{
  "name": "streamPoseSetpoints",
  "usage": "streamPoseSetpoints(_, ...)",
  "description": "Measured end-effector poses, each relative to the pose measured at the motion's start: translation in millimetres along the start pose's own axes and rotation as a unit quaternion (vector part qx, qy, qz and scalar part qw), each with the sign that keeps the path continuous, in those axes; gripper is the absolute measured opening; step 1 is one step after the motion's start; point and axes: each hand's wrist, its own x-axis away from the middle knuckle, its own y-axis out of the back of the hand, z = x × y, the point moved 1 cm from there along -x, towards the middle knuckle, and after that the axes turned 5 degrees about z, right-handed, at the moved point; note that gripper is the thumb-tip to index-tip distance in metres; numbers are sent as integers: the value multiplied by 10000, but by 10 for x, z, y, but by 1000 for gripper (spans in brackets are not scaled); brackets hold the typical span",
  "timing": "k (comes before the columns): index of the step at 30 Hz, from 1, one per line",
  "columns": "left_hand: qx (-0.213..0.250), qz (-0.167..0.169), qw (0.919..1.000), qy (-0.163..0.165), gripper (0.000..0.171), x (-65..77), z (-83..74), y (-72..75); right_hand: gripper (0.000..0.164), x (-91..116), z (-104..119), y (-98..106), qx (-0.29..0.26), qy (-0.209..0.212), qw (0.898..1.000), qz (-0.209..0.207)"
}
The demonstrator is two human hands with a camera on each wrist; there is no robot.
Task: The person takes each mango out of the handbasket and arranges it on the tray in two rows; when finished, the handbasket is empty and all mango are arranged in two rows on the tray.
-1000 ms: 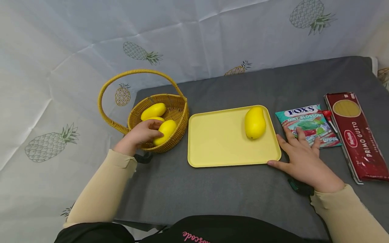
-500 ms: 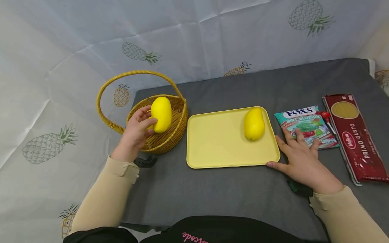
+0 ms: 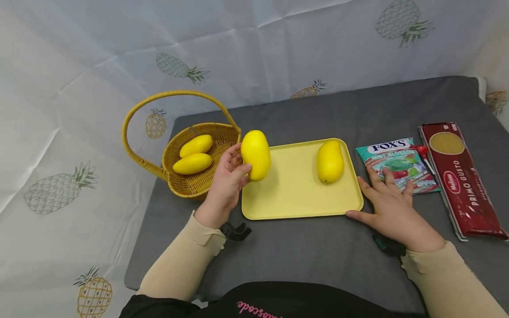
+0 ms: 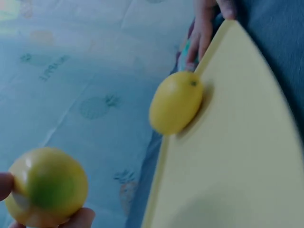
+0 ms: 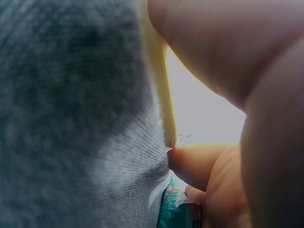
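My left hand (image 3: 224, 185) grips a yellow mango (image 3: 256, 155) between thumb and fingers, held up over the left end of the yellow tray (image 3: 294, 194). In the left wrist view a green patch shows on the end of this held mango (image 4: 50, 187). Another mango (image 3: 330, 161) lies on the tray's right part. With fingers spread, my right hand (image 3: 397, 212) rests at the tray's right corner, its thumb touching the rim and its fingertips reaching onto the teal candy bag (image 3: 401, 163). Two smaller mangoes (image 3: 192, 163) lie in the wicker basket (image 3: 216, 176) at the left.
A dark red spaghetti pack (image 3: 461, 181) lies at the right, beside the candy bag. Between them is a red lollipop (image 3: 422, 151). The basket's tall handle (image 3: 175, 93) arches up on the left. Grey cloth (image 3: 294, 251) covers the table, and a pineapple-print curtain (image 3: 246, 57) hangs behind.
My left hand has lifted one mango out of the basket and carried it right, over the tray's left end. The right hand stays at the tray's corner.
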Motion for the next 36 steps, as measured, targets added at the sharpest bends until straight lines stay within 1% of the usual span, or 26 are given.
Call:
streamPoseSetpoints(4,115,-291,9987,407,65,-112,216,-121,114,5,-10,2,-38,15,10000,5)
streamPoseSetpoints(7,166,-453,9959,771,64,-194,346,-159,114,10,-18,0,-28,11,10000,-5)
streamPoseSetpoints(10,130,-506,9931,1048,65,-255,424,-182,114,11,-24,-5,-17,-4,10000,12)
streamPoseSetpoints(12,55,-504,9921,1145,65,-289,454,-197,115,11,-26,-5,-27,-21,10000,27)
streamPoseSetpoints(18,-364,-529,9898,1268,63,-339,498,-219,114,10,-21,5,-42,-25,10000,53)
streamPoseSetpoints(25,-798,-558,9888,1134,60,-372,537,-216,115,-9,-13,14,-56,-46,9999,83)
streamPoseSetpoints(29,-1179,-631,9844,1146,58,-377,557,-205,115,-12,-10,13,-34,-50,10000,71)
streamPoseSetpoints(32,-1331,-701,9813,1199,57,-358,548,-189,115,-15,-6,11,-24,-49,10000,65)
streamPoseSetpoints(36,-1534,-659,9774,1300,62,-327,508,-162,114,-17,-6,14,-13,-53,10000,53)
